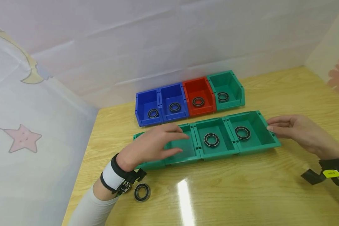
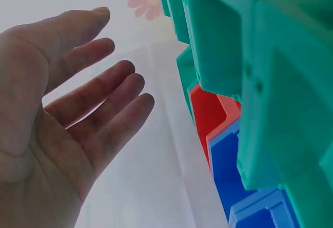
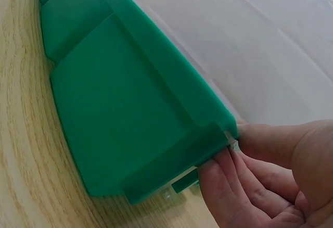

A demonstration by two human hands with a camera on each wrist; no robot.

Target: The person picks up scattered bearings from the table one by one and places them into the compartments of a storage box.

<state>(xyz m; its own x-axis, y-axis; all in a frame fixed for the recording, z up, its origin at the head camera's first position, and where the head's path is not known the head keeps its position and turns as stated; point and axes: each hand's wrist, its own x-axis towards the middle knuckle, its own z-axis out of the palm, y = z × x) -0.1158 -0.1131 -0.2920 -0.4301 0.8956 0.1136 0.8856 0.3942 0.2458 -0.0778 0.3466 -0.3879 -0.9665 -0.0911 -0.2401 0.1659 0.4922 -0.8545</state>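
Note:
A row of joined green bins (image 1: 217, 121) lies across the table. Its right end is pinched by my right hand (image 1: 308, 135), thumb on the rim and fingers beneath it in the right wrist view (image 3: 270, 181). Above the row's left part hovers my left hand (image 1: 151, 142), fingers loosely bent and holding nothing; the left wrist view shows the bare palm (image 2: 57, 134). One ball bearing (image 1: 211, 146) lies in the bin beside the end bin, and another bearing (image 1: 237, 132) is in the end bin. The left hand hides much of the leftmost bin.
Behind stands a second row: two blue bins (image 1: 139, 105), a red bin (image 1: 196, 84) and a green bin (image 1: 224, 80), each with one bearing. Near the left wrist a loose bearing (image 1: 142, 200) lies on the table (image 1: 214, 191); another is partly hidden by the strap.

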